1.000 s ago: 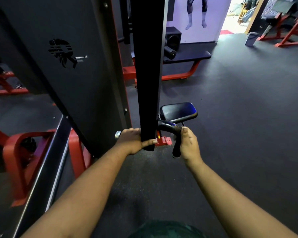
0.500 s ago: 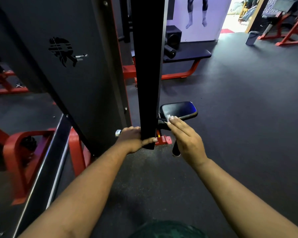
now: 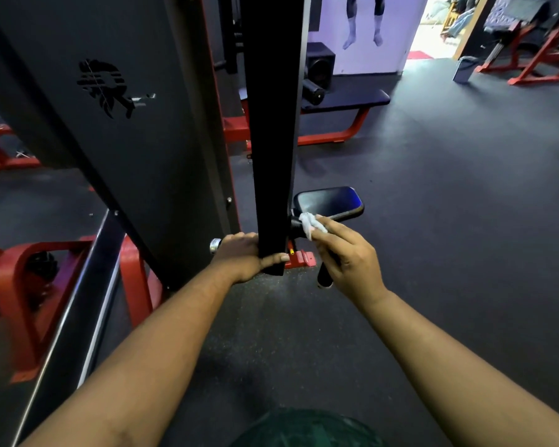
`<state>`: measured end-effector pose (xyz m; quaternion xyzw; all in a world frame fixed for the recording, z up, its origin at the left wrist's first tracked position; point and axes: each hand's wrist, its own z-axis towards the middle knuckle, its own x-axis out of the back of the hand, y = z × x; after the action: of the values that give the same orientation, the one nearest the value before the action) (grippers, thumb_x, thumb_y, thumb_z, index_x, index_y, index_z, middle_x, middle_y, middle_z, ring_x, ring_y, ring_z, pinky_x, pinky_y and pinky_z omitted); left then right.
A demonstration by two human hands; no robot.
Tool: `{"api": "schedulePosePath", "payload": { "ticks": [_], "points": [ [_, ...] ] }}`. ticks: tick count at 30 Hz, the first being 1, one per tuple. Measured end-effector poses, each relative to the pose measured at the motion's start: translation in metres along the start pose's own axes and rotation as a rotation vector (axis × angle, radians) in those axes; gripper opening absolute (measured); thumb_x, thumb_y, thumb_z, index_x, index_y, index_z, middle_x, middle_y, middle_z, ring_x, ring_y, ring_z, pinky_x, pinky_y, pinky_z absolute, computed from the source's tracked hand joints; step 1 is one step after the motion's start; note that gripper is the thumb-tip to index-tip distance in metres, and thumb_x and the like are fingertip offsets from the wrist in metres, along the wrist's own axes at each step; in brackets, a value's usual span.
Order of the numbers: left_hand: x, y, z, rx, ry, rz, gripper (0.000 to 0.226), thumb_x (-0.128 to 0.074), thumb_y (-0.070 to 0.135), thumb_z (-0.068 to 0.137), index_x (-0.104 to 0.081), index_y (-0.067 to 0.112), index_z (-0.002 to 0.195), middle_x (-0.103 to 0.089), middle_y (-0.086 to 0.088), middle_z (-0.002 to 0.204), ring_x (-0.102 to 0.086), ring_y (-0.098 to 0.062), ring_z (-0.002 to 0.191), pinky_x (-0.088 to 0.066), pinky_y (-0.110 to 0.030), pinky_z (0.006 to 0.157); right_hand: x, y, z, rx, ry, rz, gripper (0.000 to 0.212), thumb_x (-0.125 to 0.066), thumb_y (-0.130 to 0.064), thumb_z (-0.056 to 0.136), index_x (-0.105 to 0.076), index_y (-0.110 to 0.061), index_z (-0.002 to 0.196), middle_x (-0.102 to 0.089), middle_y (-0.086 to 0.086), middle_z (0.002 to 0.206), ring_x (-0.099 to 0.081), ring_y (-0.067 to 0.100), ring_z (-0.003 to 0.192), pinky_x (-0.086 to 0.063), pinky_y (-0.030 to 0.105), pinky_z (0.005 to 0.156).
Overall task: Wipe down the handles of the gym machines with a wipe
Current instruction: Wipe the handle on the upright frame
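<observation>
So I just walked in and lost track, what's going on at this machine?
A person is wiping a gym machine's handles. The right hand presses a crumpled white wipe against the upper end of the black handle, just under the small seat pad. The left hand grips the opposite handle, thumb across the black upright post, steadying it.

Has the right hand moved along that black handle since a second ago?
Yes. The right hand has slid up from the handle's lower end toward the black upright post, pressing the white wipe near the bend.
</observation>
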<state>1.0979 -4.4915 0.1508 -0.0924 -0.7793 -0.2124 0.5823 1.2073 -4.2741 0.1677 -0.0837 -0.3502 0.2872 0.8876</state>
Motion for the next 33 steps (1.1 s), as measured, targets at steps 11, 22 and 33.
{"api": "schedulePosePath", "payload": {
  "ticks": [11,22,33],
  "points": [
    [0.001,-0.002,0.000,-0.039,0.045,0.018,0.088,-0.037,0.089,0.082,-0.056,0.026,0.141,-0.065,-0.003,0.130,-0.058,-0.026,0.121,-0.044,-0.038,0.098,-0.019,-0.008,0.013,0.003,-0.127,-0.166,0.039,-0.054,-0.004,0.099,-0.061,-0.008,0.138,-0.062,0.010,0.136,-0.059,0.029,0.125,-0.050,0.046,0.101],
    [0.001,0.001,-0.001,-0.034,0.036,0.048,0.095,-0.029,0.091,0.080,-0.055,0.024,0.142,-0.063,-0.005,0.131,-0.056,-0.026,0.120,-0.042,-0.038,0.098,-0.027,-0.022,0.038,-0.048,-0.173,-0.244,0.032,-0.051,-0.019,0.101,-0.064,-0.005,0.128,-0.067,0.015,0.118,-0.064,0.036,0.106,-0.051,0.047,0.095],
    [0.001,0.002,0.000,-0.034,0.030,0.063,0.103,-0.022,0.095,0.075,-0.053,0.026,0.143,-0.062,-0.004,0.137,-0.054,-0.027,0.126,-0.041,-0.039,0.101,-0.010,0.006,0.019,-0.003,-0.099,-0.093,0.034,-0.055,-0.007,0.102,-0.062,-0.006,0.136,-0.066,0.009,0.133,-0.059,0.022,0.125,-0.051,0.044,0.101]
  ]
}}
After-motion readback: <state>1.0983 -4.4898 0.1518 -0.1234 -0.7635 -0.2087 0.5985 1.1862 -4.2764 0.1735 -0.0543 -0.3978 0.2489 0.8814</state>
